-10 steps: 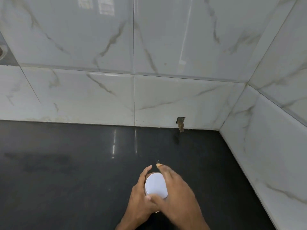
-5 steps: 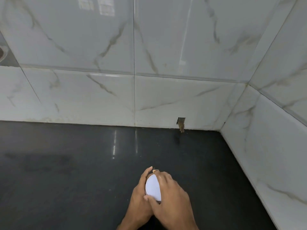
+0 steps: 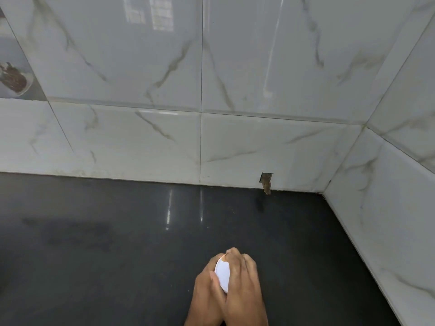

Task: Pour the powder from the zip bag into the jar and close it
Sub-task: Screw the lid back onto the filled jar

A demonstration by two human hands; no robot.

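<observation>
A round white lid (image 3: pixel 222 274) shows between my two hands low in the head view, above the dark countertop (image 3: pixel 117 243). My right hand (image 3: pixel 243 288) curls over the lid from the right and covers most of it. My left hand (image 3: pixel 207 295) wraps around from the left, below the lid, where the jar's body is hidden by my fingers. The zip bag is out of sight.
Glossy white marble-look tiles form the back wall (image 3: pixel 202 102) and the right side wall (image 3: pixel 388 208), meeting in a corner. A small notch with brown residue (image 3: pixel 266 182) sits at the base of the back wall.
My right hand has turned and closed further over the lid, hiding more of it. Both hands have shifted slightly toward me.
</observation>
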